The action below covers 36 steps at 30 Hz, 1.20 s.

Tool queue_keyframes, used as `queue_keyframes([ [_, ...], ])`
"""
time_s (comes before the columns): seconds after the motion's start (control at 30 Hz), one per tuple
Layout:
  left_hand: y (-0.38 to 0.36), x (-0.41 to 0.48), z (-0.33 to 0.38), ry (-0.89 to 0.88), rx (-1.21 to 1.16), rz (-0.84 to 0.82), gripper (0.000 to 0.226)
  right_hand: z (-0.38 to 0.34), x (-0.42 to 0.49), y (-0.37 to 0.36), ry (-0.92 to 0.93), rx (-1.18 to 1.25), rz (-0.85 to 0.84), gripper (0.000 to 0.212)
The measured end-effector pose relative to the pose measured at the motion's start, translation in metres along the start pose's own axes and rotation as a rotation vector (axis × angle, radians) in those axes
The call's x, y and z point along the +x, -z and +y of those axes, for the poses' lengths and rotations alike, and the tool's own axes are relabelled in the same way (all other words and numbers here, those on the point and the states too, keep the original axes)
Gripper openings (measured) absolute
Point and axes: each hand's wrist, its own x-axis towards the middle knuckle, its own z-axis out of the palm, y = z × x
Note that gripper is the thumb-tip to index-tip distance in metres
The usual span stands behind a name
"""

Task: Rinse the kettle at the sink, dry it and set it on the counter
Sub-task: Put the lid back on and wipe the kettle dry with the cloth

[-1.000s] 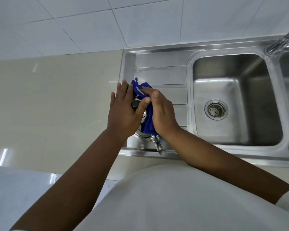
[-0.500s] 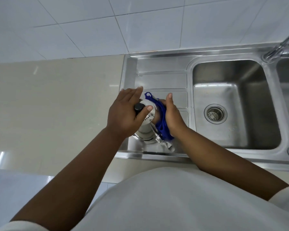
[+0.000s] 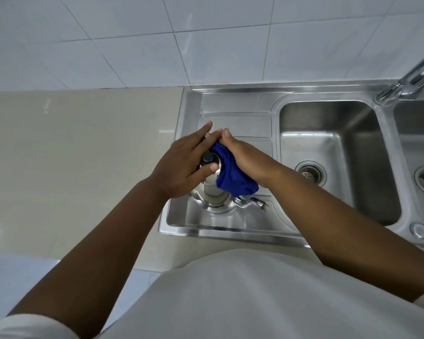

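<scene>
A small steel kettle [image 3: 214, 195] with a black lid knob [image 3: 208, 157] stands on the sink's drainboard [image 3: 238, 123], its spout [image 3: 251, 203] pointing right toward the basin. My left hand [image 3: 184, 165] wraps over the kettle's top and left side, thumb beside the knob. My right hand [image 3: 245, 157] presses a blue cloth [image 3: 233, 178] against the kettle's right and far side. Both hands hide most of the kettle's body and lid.
A beige counter [image 3: 83, 152] stretches left of the steel sink. The main basin [image 3: 333, 152] with its drain lies right of the drainboard, a second basin [image 3: 421, 148] beyond it. A tap [image 3: 411, 77] reaches in from the upper right. White tiles back the wall.
My right hand has slid the blue cloth from the kettle's right side up over its far side, toward my left fingertips. The left hand keeps its hold on the kettle's top.
</scene>
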Motion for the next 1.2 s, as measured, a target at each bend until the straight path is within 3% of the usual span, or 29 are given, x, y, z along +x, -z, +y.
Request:
queue_keyframes([
  [0.27,-0.010,0.000,0.008,0.037,0.006,0.123,0.063,0.017,0.004,0.001,-0.151,0.083,0.149,0.058],
  [0.4,-0.018,0.001,0.014,0.147,0.001,0.135,0.067,-0.021,-0.007,0.004,-0.167,0.000,0.056,0.069],
  [0.53,-0.023,0.003,0.020,0.187,-0.005,0.181,0.070,-0.053,-0.018,-0.005,-0.072,-0.223,-0.027,0.075],
  [0.63,-0.025,0.001,0.025,0.224,0.035,0.184,0.074,-0.048,-0.020,-0.018,0.048,-0.186,0.100,0.070],
  [0.8,-0.020,-0.002,0.039,0.379,0.124,0.122,0.089,-0.004,-0.027,-0.059,0.242,0.292,0.494,0.046],
  [0.87,-0.019,-0.001,0.042,0.395,0.156,0.094,0.087,0.025,-0.031,-0.075,0.327,0.129,0.600,0.046],
  [1.0,-0.013,0.001,0.041,0.353,0.195,0.050,0.073,0.058,-0.026,-0.075,0.412,-0.067,0.657,0.054],
  [1.2,0.004,0.004,0.020,0.113,0.222,-0.082,0.070,0.042,-0.002,-0.036,0.274,0.136,0.521,0.060],
])
